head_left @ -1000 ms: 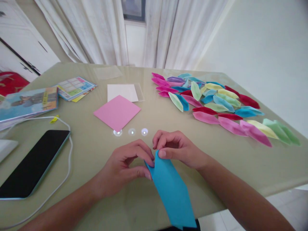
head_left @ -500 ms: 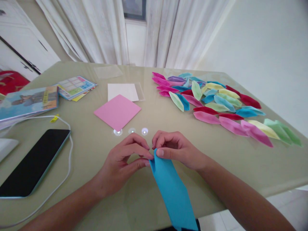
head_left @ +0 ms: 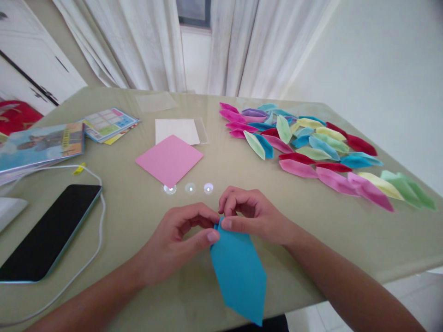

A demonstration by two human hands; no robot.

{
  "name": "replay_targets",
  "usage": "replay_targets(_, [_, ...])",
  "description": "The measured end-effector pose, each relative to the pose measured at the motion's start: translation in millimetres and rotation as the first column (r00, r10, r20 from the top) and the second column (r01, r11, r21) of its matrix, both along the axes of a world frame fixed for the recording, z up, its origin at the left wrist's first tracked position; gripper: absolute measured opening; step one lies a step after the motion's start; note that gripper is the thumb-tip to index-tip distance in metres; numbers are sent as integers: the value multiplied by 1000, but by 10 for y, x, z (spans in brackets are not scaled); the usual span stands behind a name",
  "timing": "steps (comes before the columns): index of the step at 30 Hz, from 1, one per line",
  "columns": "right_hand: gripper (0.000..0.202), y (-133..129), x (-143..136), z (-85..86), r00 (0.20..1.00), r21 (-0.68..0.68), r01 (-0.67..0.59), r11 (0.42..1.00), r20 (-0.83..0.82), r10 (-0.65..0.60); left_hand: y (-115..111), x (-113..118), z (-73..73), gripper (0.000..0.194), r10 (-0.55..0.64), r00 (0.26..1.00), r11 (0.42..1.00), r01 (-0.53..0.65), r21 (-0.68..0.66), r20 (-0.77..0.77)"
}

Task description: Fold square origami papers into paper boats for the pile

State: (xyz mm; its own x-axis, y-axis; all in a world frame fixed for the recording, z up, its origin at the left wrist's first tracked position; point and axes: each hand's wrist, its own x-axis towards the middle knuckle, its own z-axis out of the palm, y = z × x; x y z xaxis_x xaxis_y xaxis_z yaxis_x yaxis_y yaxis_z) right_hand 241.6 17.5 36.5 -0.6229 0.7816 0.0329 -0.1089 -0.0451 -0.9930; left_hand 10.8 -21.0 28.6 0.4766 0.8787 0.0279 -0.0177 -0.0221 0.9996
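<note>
A blue folded paper (head_left: pixel 238 272) hangs down from my fingertips over the table's front part. My left hand (head_left: pixel 183 237) pinches its upper left corner, thumb in front and fingers behind. Right beside it, my right hand (head_left: pixel 254 214) grips the top edge between thumb and curled fingers. The fingertips of both hands nearly touch. Beyond my hands lies a flat pink square sheet (head_left: pixel 169 161), partly over a white sheet (head_left: pixel 177 131) in a clear sleeve.
Several folded papers in many colours (head_left: pixel 325 147) lie in rows at the right. On the left are a black phone (head_left: pixel 51 230), a white cable (head_left: pixel 101 221), a picture booklet (head_left: pixel 41 145) and printed cards (head_left: pixel 110 124).
The blue paper has turned so its broad face shows, and its lower end has moved left and up. My left thumb has come onto the front of its upper corner.
</note>
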Motion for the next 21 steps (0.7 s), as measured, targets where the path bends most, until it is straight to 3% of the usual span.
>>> replay_targets(2, [18,-6,3,9,999,47,3,999,32,-4,-7,15,-37,17,48,999,996,-46,-79,14])
replay_targets(5, [16,-20,16,29,998,101,8,995,61,-14,-7,26,-69,10,125,991,990,-121,-78,39])
replay_targets(10, [18,-51,24,39,988,248,82,965,105,-111,13,23,-49,20,232,970,973,-230,-33,78])
replay_targets(15, [12,-70,20,37,980,356,130,925,93,-174,32,25,-18,19,250,966,968,-249,-26,58])
replay_targets(21, [12,-57,34,24,986,317,128,940,61,-155,63,23,-3,17,199,975,980,-197,-24,96])
